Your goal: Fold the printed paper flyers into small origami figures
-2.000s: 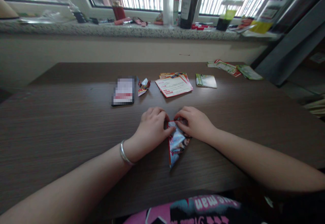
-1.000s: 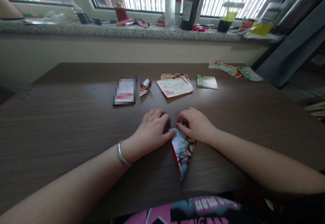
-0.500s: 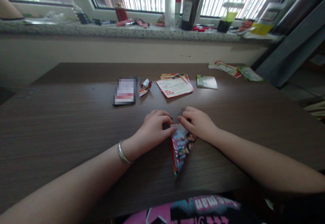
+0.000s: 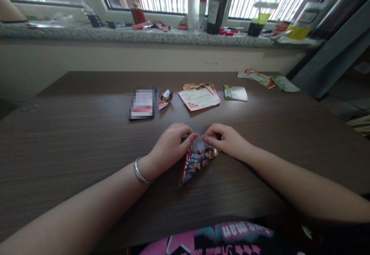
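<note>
A colourful printed paper folded into a long triangle [image 4: 196, 160] lies on the dark wooden table [image 4: 86, 139], its tip pointing toward me and to the left. My left hand [image 4: 169, 147], with a silver bangle at the wrist, pinches the wide top end of the paper from the left. My right hand [image 4: 227, 141] pinches the same end from the right. Both hands have curled fingers pressed on the paper's top edge, which they partly hide.
Farther back lie a dark card pack [image 4: 141, 103], a small folded paper piece [image 4: 164, 98], a stack of red-and-white flyers [image 4: 199, 97], a green flyer stack [image 4: 235, 93] and more leaflets [image 4: 260, 77]. Bottles and clutter line the windowsill [image 4: 144, 35].
The folded triangle has swung on the table: its tip pointed down and right a second ago, and now points down and left. Both hands stay at its top end.
</note>
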Action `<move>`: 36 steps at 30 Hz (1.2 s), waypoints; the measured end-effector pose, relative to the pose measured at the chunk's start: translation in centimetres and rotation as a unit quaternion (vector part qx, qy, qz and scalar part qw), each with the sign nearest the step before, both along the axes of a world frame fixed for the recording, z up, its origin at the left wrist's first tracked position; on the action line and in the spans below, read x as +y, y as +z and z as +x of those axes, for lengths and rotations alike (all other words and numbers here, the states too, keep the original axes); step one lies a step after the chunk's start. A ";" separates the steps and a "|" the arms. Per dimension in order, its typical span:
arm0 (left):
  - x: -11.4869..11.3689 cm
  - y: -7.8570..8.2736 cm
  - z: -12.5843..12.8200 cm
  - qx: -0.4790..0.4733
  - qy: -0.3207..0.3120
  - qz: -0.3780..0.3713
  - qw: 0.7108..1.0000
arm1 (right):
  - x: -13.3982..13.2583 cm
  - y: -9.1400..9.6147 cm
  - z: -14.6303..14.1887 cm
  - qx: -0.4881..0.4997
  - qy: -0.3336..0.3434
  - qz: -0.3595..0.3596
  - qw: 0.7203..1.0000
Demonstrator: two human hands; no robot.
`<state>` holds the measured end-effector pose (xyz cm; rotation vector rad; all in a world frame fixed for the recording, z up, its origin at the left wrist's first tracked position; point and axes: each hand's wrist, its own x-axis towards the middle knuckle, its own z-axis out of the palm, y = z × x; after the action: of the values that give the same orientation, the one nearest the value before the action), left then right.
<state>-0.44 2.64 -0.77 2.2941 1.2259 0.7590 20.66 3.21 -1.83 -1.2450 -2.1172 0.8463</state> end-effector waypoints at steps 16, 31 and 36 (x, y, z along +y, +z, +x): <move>-0.8 0.8 0.4 -0.071 0.017 -0.063 0.995 | -0.7 0.7 -0.3 0.094 -0.044 -0.043 0.994; -1.1 1.2 0.6 -0.082 0.004 -0.039 0.996 | -0.7 1.0 -0.3 0.080 -0.012 0.026 0.996; -1.0 1.0 0.5 -0.078 0.000 -0.030 0.997 | -0.8 1.3 -0.4 0.077 -0.004 0.031 0.997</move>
<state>0.06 1.61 0.26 2.1438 1.1612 0.8710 20.24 2.44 -0.56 -1.1186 -2.0000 0.8399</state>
